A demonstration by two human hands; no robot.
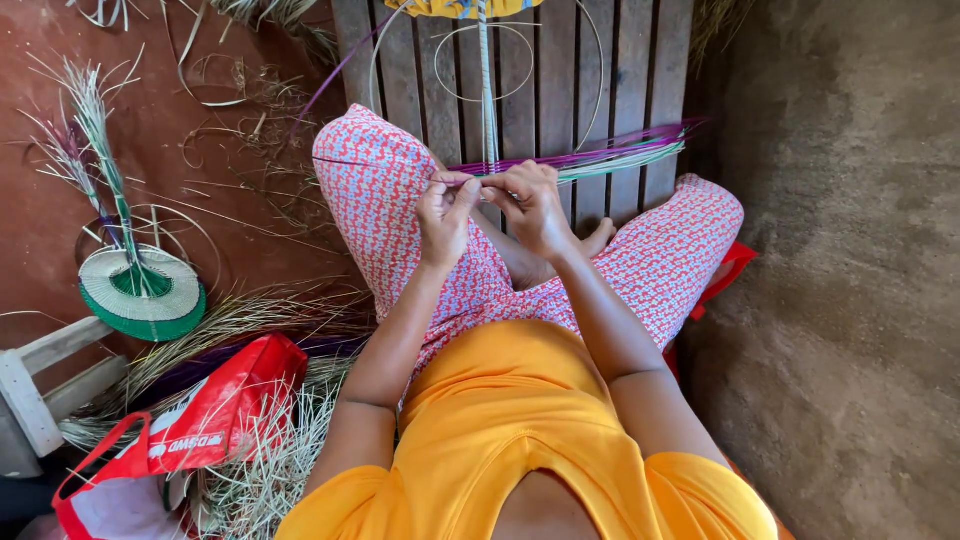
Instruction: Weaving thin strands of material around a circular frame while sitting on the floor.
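Observation:
My left hand [446,213] and my right hand [534,204] meet above my knees, both pinching thin purple and pale green fibre strands [620,153] that fan out to the right. A bound bundle of pale strands [487,90] runs up from my fingers to a yellow woven piece [462,8] at the top edge. Thin looping strands [585,70] curl over the wooden slats. I sit cross-legged in patterned red trousers and an orange top.
A wooden slatted platform [560,60] lies ahead. A round green and white woven piece [142,290] with loose ends rests on the red floor at left. A red bag [200,420], dry grass [270,460] and a white wooden frame [35,385] sit at lower left. Concrete floor [850,250] at right.

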